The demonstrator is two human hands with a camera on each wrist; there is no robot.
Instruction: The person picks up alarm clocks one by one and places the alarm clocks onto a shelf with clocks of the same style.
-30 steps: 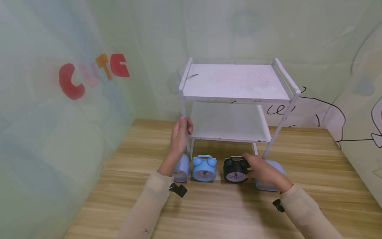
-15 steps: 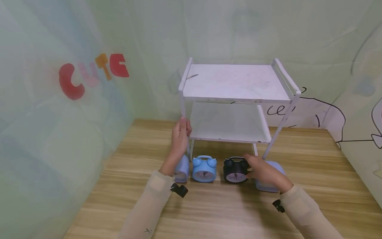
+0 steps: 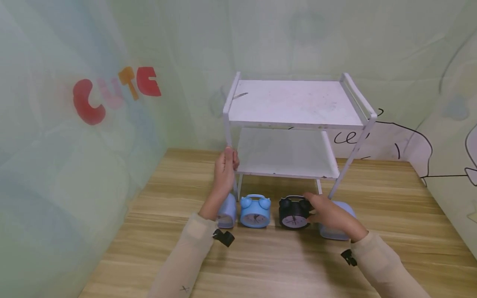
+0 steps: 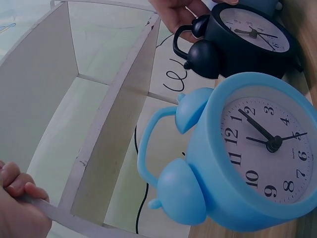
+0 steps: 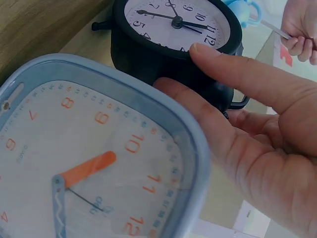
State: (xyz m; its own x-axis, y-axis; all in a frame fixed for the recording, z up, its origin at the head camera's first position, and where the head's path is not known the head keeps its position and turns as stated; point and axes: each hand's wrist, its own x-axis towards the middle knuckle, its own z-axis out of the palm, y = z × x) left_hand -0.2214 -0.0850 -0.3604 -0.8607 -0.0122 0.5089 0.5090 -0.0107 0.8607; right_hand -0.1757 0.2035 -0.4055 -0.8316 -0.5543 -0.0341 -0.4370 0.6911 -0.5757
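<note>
A white two-tier shelf [image 3: 294, 101] stands on the wooden table, and my left hand [image 3: 224, 170] grips its front left post. My right hand [image 3: 333, 214] holds the right side of a black twin-bell alarm clock [image 3: 288, 213]. In the right wrist view its thumb lies at the dial's rim and the index finger along the casing; the other fingers are partly hidden. Left of the black clock is a light-blue twin-bell alarm clock [image 3: 255, 215]. A pale blue rounded-square clock [image 5: 106, 173] sits right of the black one, partly behind my right hand.
Another lavender-blue clock [image 3: 227, 213] stands at the left end of the row, partly covered by my left wrist. The lower shelf board [image 3: 285, 151] hangs behind the clocks. Printed cloth walls [image 3: 193, 62] border the wooden table [image 3: 261, 265] at the back and sides.
My left hand has shifted slightly on the post and its fingers have curled more tightly round it. The right hand and the black alarm clock have hardly moved.
</note>
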